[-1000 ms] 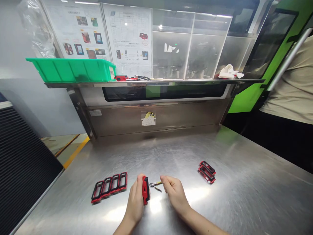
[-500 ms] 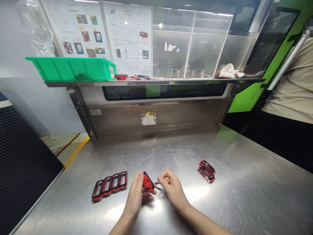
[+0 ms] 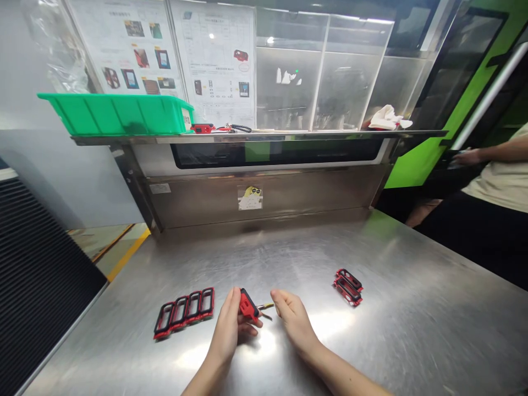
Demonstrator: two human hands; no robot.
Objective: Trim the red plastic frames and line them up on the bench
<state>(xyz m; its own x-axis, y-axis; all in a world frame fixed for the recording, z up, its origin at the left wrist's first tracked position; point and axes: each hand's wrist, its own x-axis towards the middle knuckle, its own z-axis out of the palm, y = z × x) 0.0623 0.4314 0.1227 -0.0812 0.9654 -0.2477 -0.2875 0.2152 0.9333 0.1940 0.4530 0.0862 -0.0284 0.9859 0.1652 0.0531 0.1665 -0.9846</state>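
Observation:
My left hand (image 3: 227, 324) is closed around a small red and black plastic frame (image 3: 249, 306), held tilted above the metal table. From the frame's right side a thin two-pronged piece (image 3: 265, 306) sticks out, one prong with a yellowish end, the other dark; its kind is unclear. My right hand (image 3: 293, 319) is just to the right, thumb pressed to curled fingers, close to the yellowish end. Whatever its fingertips pinch is hidden. Left of my hands lies a row of several red and black frames (image 3: 184, 313). A pair of similar frames (image 3: 348, 287) lies to the right.
A steel shelf (image 3: 289, 136) spans the table's back, bearing a green bin (image 3: 119, 115), a red part (image 3: 202, 128) and a white cloth (image 3: 388, 117). Instruction sheets (image 3: 218, 60) stand behind. A black ribbed panel (image 3: 37, 286) is at left, a person (image 3: 499, 181) at right.
My right hand has drawn slightly right, away from the frame, and more of the prong with the yellowish end shows. The left hand barely moved. The person's arm has come into view.

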